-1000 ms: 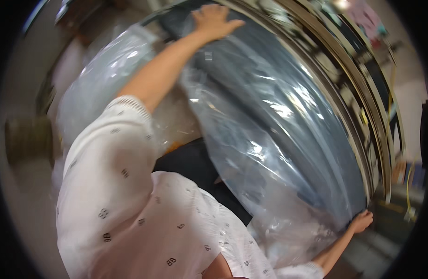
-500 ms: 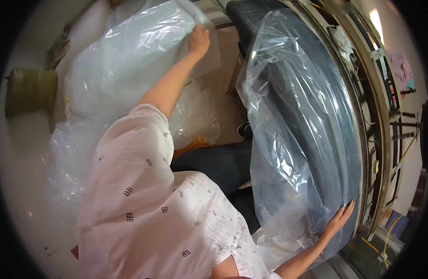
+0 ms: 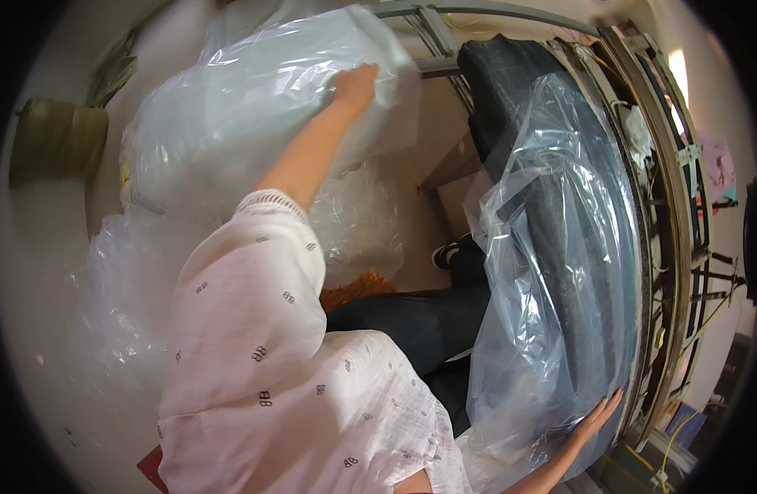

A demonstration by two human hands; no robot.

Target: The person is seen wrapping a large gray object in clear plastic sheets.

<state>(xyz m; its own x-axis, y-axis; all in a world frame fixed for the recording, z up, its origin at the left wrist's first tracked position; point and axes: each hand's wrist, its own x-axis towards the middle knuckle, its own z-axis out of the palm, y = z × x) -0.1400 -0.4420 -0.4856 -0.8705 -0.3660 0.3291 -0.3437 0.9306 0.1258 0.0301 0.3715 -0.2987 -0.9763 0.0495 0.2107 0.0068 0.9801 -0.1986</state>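
My left hand [image 3: 358, 89] is closed at the edge of a big see-through plastic bag [image 3: 255, 99], pinching the film. Something pale and bulky fills out the bag; I cannot make out what it is. On the right, a long bundle of dark cloth [image 3: 506, 66] lies partly under a loose plastic sheet [image 3: 526, 313]. My right hand [image 3: 594, 418] rests flat on that sheet near the bundle's near end, fingers stretched out.
A machine with long metal rails [image 3: 675, 214] and loose cables runs along the right side. More crumpled plastic [image 3: 123, 296] lies at the left. An olive roll [image 3: 57, 144] stands at the far left. Something orange and fluffy [image 3: 358, 288] is on the floor by my leg.
The view has shifted, showing more of the metal frame and the bundle's far end. My left hand now sits further in over the bag. The right hand stays on the sheet.
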